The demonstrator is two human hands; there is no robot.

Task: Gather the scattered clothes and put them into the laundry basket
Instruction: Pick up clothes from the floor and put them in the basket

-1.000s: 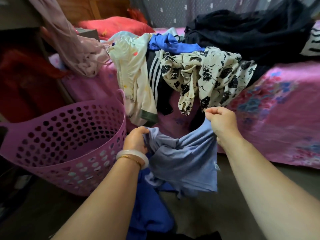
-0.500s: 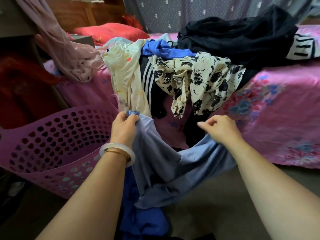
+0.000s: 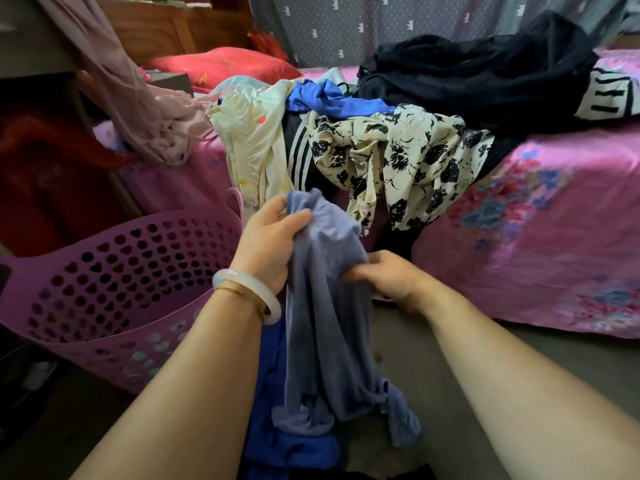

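Observation:
A grey-blue garment (image 3: pixel 329 323) hangs in front of me, bunched lengthwise. My left hand (image 3: pixel 268 242), with a white bangle on the wrist, grips its top end just right of the purple laundry basket (image 3: pixel 114 282). My right hand (image 3: pixel 391 277) pinches the cloth lower down from the right. The basket stands on the floor at the left and looks empty where I can see inside. A bright blue garment (image 3: pixel 277 441) lies on the floor under the hanging one. On the bed edge are a cream garment (image 3: pixel 251 140), a black-flowered cream one (image 3: pixel 391 161), a blue one (image 3: pixel 332 100) and a black pile (image 3: pixel 478 74).
The bed with a pink flowered sheet (image 3: pixel 526 237) fills the right side. A pinkish sheer cloth (image 3: pixel 138 98) hangs at the left over dark furniture. A red pillow (image 3: pixel 221 65) lies at the back. Bare floor (image 3: pixel 408 344) shows between my arms.
The garment was spread wide between my two hands; now my right hand has come in to the left and down, and the cloth hangs gathered in one long bunch.

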